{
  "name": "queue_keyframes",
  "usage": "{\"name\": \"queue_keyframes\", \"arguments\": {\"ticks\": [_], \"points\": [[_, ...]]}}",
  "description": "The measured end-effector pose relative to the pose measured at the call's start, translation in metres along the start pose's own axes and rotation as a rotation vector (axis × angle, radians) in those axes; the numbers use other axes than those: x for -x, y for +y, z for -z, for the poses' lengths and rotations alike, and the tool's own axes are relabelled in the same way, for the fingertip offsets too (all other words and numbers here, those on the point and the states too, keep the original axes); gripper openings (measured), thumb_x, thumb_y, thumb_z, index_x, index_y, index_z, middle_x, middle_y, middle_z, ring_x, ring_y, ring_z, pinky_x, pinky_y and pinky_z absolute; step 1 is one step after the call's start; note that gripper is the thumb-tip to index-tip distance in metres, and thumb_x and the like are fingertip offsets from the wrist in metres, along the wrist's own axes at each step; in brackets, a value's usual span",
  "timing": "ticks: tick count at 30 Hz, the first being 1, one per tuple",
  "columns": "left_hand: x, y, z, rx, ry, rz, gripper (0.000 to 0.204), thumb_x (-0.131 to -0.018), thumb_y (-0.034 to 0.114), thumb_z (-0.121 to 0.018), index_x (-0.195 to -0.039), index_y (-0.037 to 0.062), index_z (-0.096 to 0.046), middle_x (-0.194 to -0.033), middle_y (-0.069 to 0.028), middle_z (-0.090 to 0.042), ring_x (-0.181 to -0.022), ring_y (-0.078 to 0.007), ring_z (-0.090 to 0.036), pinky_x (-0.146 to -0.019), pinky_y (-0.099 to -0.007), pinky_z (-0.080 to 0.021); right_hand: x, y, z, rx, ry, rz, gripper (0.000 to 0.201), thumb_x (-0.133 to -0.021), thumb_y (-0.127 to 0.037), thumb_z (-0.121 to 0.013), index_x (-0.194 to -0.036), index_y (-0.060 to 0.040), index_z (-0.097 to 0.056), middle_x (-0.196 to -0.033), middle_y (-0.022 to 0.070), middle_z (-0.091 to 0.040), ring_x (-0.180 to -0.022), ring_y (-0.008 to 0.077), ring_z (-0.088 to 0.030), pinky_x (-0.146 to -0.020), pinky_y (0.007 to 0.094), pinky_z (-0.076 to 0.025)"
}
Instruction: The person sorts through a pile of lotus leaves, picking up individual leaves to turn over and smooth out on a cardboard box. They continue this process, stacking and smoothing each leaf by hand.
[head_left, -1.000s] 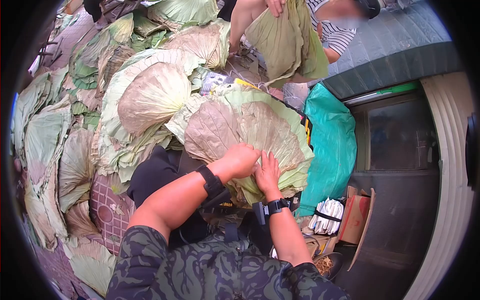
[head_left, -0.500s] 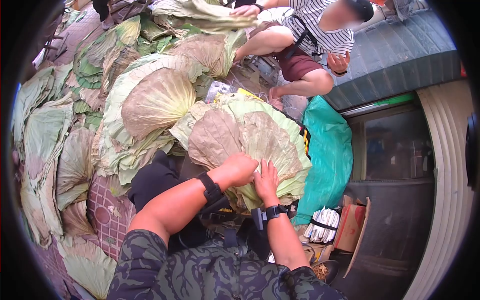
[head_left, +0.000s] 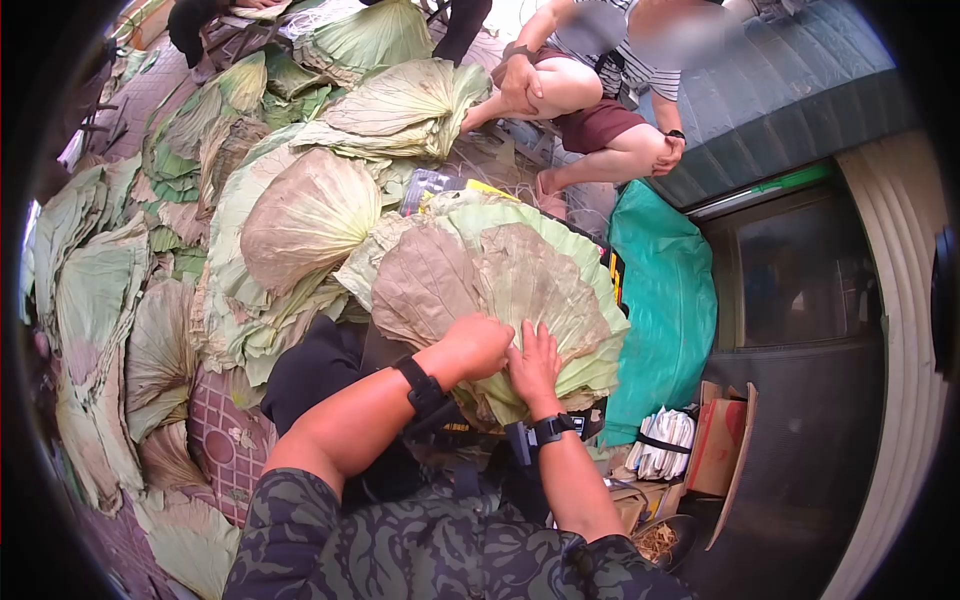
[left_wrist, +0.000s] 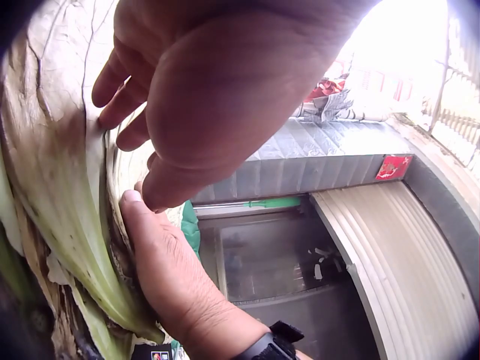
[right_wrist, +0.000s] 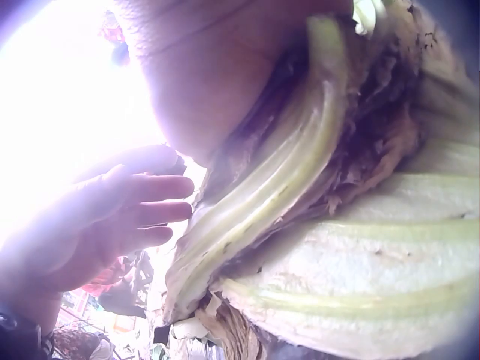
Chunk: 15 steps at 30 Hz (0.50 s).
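Note:
A stack of large, wilted, fan-shaped leaves, brown on top and pale green at the rim, lies in front of the person. My left hand is over its near edge, knuckles bent. In the left wrist view that hand reaches to the leaf surface with loosely bent, separated fingers. Beside it, my right hand rests on the leaves with straight fingers, its thumb near the left hand. Thick pale leaf ribs run under the right palm in the right wrist view.
More leaf piles spread over the tiled ground at left. A green sheet lies right of the stack. Near the dark door panel stand a bundle of folded papers and a cardboard box. Another person sits beyond.
The person opposite has put a bundle of leaves down on the far pile and now rests both hands at the knees. My hands stay nearly in place on the stack.

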<state>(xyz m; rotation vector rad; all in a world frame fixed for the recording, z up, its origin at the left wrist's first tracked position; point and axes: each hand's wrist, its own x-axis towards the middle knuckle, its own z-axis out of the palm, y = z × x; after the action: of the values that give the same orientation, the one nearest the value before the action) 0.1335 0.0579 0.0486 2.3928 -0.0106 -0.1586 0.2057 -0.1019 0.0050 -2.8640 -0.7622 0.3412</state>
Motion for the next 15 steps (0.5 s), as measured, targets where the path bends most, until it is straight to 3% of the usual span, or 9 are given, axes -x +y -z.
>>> {"name": "queue_keyframes", "arguments": {"ticks": [5, 7, 8, 10, 11, 13, 15], "points": [[-0.005, -0.001, -0.005, -0.068, 0.145, 0.011, 0.03, -0.068, 0.022, -0.064, -0.092, 0.0047, -0.059, -0.094, -0.0158, -0.059, -0.093, -0.0323, -0.055, -0.078, -0.0376, -0.045, 0.001, 0.0, -0.002, -0.012, 0.053, 0.007, 0.058, -0.082, -0.043, -0.049, -0.132, -0.0179, -0.035, -0.139, 0.0182, -0.027, -0.127, 0.0421, -0.024, -0.1, 0.0573, -0.017], [-0.004, -0.002, -0.003, -0.078, 0.278, 0.006, 0.032, -0.068, 0.022, -0.064, -0.096, 0.0068, -0.061, -0.105, -0.0174, -0.056, -0.103, -0.0352, -0.05, -0.082, -0.0402, -0.043, 0.003, -0.001, -0.003, -0.011, 0.061, 0.015, 0.058, -0.082, -0.043, -0.049, -0.132, -0.0179, -0.036, -0.138, 0.0183, -0.029, -0.126, 0.042, -0.024, -0.099, 0.0578, -0.018], [-0.003, -0.004, -0.005, -0.091, 0.278, -0.004, 0.032, -0.068, 0.022, -0.064, -0.096, 0.0068, -0.061, -0.105, -0.0174, -0.056, -0.103, -0.0352, -0.05, -0.082, -0.0402, -0.043, 0.003, 0.0, -0.005, -0.005, 0.076, 0.022, 0.057, -0.081, -0.042, -0.049, -0.131, -0.0179, -0.037, -0.137, 0.0185, -0.03, -0.126, 0.0422, -0.025, -0.099, 0.0577, -0.018], [0.0, -0.008, -0.011, -0.2, 0.347, -0.008, 0.039, -0.068, 0.024, -0.064, -0.104, 0.0105, -0.06, -0.121, -0.0195, -0.048, -0.115, -0.0393, -0.042, -0.088, -0.0451, -0.04, 0.003, 0.0, -0.004, -0.006, 0.083, 0.024, 0.057, -0.081, -0.042, -0.049, -0.131, -0.0175, -0.038, -0.137, 0.0183, -0.03, -0.125, 0.0424, -0.025, -0.099, 0.0576, -0.019], [0.002, -0.008, -0.014, -0.215, 0.355, -0.021, 0.039, -0.068, 0.024, -0.064, -0.104, 0.0105, -0.06, -0.121, -0.0195, -0.048, -0.115, -0.0393, -0.042, -0.088, -0.0451, -0.04, 0.003, -0.001, -0.004, 0.002, 0.08, 0.03, 0.057, -0.081, -0.042, -0.049, -0.131, -0.0172, -0.038, -0.137, 0.0182, -0.03, -0.125, 0.0425, -0.026, -0.098, 0.0575, -0.019], [0.003, -0.008, -0.016, -0.179, 0.171, 0.044, 0.034, -0.071, 0.021, -0.06, -0.104, 0.0111, -0.061, -0.126, -0.0219, -0.044, -0.119, -0.0414, -0.038, -0.091, -0.0479, -0.036, 0.004, -0.002, -0.003, -0.002, 0.118, 0.041, 0.056, -0.081, -0.041, -0.05, -0.13, -0.0162, -0.039, -0.137, 0.0178, -0.031, -0.124, 0.0426, -0.027, -0.097, 0.0579, -0.021], [0.004, -0.006, -0.014, -0.212, 0.165, 0.034, 0.036, -0.071, 0.022, -0.06, -0.105, 0.0114, -0.06, -0.127, -0.0216, -0.043, -0.119, -0.0411, -0.038, -0.092, -0.0474, -0.036, 0.005, -0.004, -0.001, -0.003, 0.084, 0.02, 0.057, -0.08, -0.042, -0.05, -0.13, -0.016, -0.039, -0.136, 0.0175, -0.032, -0.123, 0.0425, -0.028, -0.096, 0.0584, -0.021]]}}
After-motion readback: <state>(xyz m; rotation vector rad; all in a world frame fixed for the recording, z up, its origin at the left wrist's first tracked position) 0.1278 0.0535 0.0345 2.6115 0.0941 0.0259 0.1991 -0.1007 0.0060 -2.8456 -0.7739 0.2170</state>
